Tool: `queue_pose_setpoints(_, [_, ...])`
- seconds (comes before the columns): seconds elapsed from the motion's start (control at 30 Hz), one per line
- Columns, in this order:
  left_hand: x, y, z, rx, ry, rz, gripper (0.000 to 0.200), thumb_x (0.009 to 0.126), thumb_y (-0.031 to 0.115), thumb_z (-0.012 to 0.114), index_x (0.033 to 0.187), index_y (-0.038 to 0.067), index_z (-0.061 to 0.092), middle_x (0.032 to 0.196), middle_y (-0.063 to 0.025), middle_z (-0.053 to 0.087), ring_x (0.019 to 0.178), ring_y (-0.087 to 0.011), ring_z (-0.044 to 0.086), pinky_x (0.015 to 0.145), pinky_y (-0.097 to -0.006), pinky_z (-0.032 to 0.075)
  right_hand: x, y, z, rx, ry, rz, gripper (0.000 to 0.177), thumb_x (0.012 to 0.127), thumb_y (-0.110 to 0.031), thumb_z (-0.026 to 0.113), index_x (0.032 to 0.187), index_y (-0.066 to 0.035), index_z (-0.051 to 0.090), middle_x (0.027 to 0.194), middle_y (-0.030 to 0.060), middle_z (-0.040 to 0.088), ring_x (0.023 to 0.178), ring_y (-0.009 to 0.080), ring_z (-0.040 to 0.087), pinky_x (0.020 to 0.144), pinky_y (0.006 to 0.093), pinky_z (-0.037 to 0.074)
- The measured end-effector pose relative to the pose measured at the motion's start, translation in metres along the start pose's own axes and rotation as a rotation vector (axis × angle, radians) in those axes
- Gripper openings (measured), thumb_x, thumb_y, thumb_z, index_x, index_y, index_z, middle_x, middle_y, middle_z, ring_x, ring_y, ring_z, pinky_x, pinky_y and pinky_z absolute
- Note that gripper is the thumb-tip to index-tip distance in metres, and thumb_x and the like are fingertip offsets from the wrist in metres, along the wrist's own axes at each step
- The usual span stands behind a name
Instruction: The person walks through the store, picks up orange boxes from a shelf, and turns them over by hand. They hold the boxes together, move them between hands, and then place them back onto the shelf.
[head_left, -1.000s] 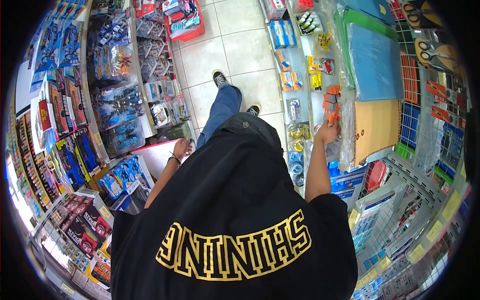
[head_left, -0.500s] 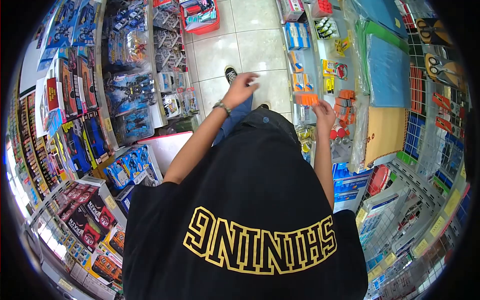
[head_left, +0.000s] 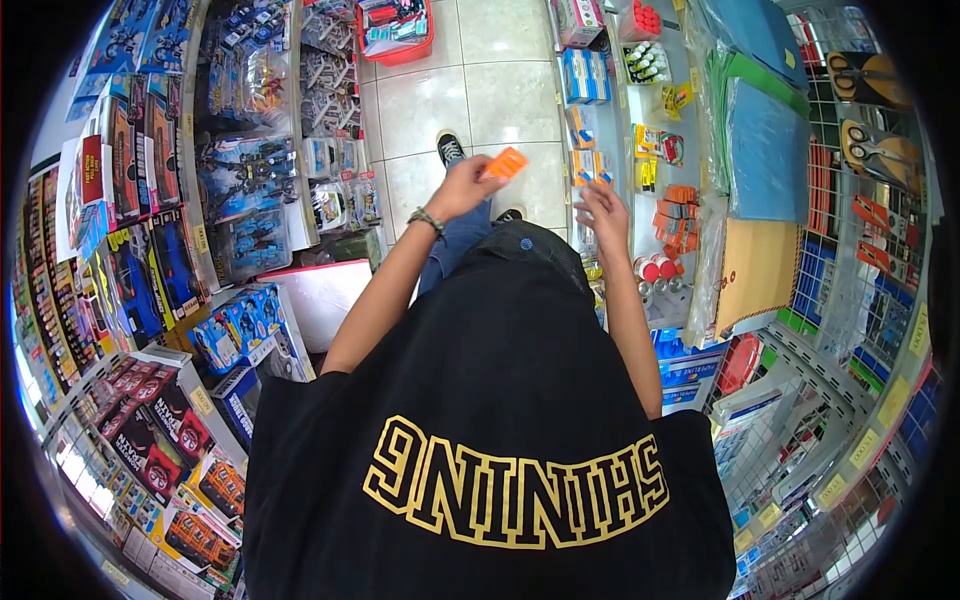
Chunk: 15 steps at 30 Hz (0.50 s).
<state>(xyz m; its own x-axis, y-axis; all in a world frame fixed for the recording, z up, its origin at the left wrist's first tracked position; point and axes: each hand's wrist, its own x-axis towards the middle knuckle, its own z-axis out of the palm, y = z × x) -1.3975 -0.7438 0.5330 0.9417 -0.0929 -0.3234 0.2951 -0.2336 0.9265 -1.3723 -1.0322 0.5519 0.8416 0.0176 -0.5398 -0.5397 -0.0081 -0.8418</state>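
Observation:
My left hand (head_left: 463, 191), with a bracelet at the wrist, is closed on a small orange box (head_left: 507, 164) over the tiled aisle. The box's printing is too small to read. Across from it, my right hand (head_left: 605, 218) is raised at the edge of the right shelf, its fingers bent and apart with nothing visible in them. Its fingertips are nearest to small white-and-orange boxes (head_left: 590, 167). More small orange packs (head_left: 677, 217) lie in a pile further in on that shelf.
A red basket (head_left: 397, 50) with goods stands on the floor ahead. Packaged toys (head_left: 250, 165) line the left shelves. On the right are blue boxes (head_left: 585, 76), glue bottles (head_left: 647, 62), blue folders (head_left: 768, 150) and hanging scissors (head_left: 880, 150).
The orange box has passed from my right hand to my left hand. My right hand has drawn slightly inward, and its fingers have come apart.

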Motion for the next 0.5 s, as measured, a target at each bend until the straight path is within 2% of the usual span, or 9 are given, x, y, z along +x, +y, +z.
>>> queue_pose_setpoints(0.1, [-0.025,-0.038,-0.025,0.003,0.145,-0.076,0.036,0.089,0.028,0.073,0.107,-0.003,0.065,0.088,-0.0078,0.067,0.078,-0.0120,0.062,0.072,-0.0290,0.051,0.023,0.064,-0.061,-0.175,0.276,0.087,0.040,0.085,-0.021,0.075,0.117,-0.001,0.063,0.104,0.0111,0.069,0.085,0.0185,0.068,0.073,0.0302,0.055])
queue_pose_setpoints(0.17, [-0.046,-0.059,-0.037,-0.001,0.200,-0.128,0.035,0.089,0.028,0.073,0.106,-0.002,0.065,0.089,-0.0069,0.067,0.076,-0.0117,0.062,0.069,-0.0281,0.051,0.040,0.112,-0.119,-0.569,0.503,-0.157,0.040,0.079,-0.023,0.078,0.111,-0.001,0.067,0.101,0.0120,0.070,0.085,0.0219,0.068,0.076,0.0351,0.054])
queue_pose_setpoints(0.23, [-0.069,-0.076,-0.047,-0.199,0.261,-0.290,0.033,0.091,0.028,0.072,0.106,0.000,0.063,0.090,-0.0045,0.067,0.074,-0.0107,0.063,0.066,-0.0261,0.051,0.045,0.133,-0.166,-0.852,0.672,-0.128,0.039,0.075,-0.024,0.079,0.107,-0.003,0.069,0.099,0.0125,0.071,0.087,0.0268,0.068,0.081,0.0397,0.052])
queue_pose_setpoints(0.3, [-0.090,-0.080,-0.053,-0.231,0.291,-0.372,0.033,0.091,0.028,0.072,0.108,0.001,0.063,0.090,-0.0037,0.067,0.075,-0.0106,0.064,0.066,-0.0256,0.051,0.044,0.134,-0.191,-0.934,0.855,-0.017,0.033,0.075,-0.028,0.079,0.100,-0.008,0.071,0.099,0.0102,0.073,0.087,0.0249,0.070,0.080,0.0372,0.054])
queue_pose_setpoints(0.43, [-0.120,-0.080,-0.062,-0.254,0.347,-0.581,0.032,0.092,0.029,0.071,0.111,0.005,0.061,0.092,-0.0021,0.068,0.078,-0.0103,0.067,0.066,-0.0251,0.052,0.061,0.151,-0.228,-0.963,0.939,-0.005,0.033,0.077,-0.033,0.077,0.100,-0.010,0.071,0.098,0.0116,0.072,0.086,0.0292,0.070,0.081,0.0401,0.054])
queue_pose_setpoints(0.5, [-0.132,-0.070,-0.066,-0.247,0.344,-0.595,0.029,0.093,0.029,0.071,0.110,0.007,0.062,0.093,-0.0011,0.068,0.080,-0.0099,0.066,0.067,-0.0246,0.051,0.064,0.136,-0.227,-1.113,1.026,0.156,0.036,0.079,-0.039,0.073,0.100,-0.010,0.072,0.099,0.0133,0.072,0.091,0.0325,0.069,0.081,0.0438,0.055])
